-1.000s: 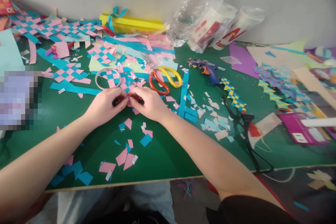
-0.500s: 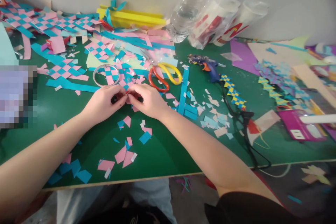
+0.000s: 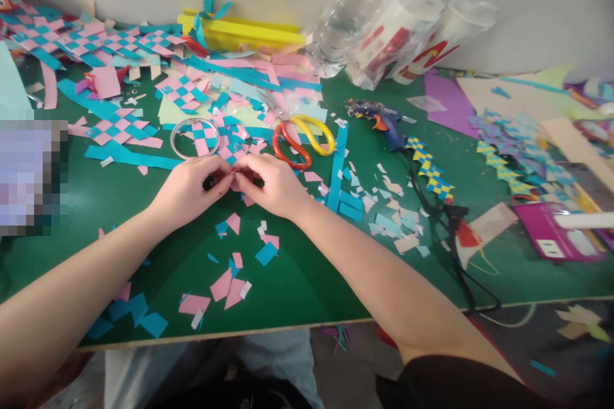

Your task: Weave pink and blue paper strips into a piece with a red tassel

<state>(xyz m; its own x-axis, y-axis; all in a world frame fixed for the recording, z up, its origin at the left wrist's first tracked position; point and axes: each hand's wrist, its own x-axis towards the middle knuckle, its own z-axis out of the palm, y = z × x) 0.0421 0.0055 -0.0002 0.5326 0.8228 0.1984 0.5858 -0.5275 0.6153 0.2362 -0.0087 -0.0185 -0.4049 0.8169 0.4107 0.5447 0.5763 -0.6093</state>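
Note:
My left hand (image 3: 194, 190) and my right hand (image 3: 273, 186) meet at the fingertips over the green table (image 3: 297, 275). Both are pinched around something small and reddish, mostly hidden by the fingers. Just beyond them lies a woven pink and blue paper piece (image 3: 230, 140). A roll of tape (image 3: 195, 138) rests behind my left hand. Scissors (image 3: 303, 140) with one red and one yellow handle lie behind my right hand. Pink and blue paper scraps (image 3: 234, 293) are scattered nearer the table's front edge.
A glue gun (image 3: 391, 131) with a black cable lies to the right. Plastic-wrapped cups (image 3: 432, 45) and a bottle (image 3: 340, 19) stand at the back. Woven paper strips (image 3: 86, 41) and a yellow folded piece (image 3: 249, 33) line the wall. A blurred-out screen (image 3: 23, 176) sits at left.
Both hands keep almost the same pinched pose. The view has shifted slightly, so objects on the right appear a little farther right.

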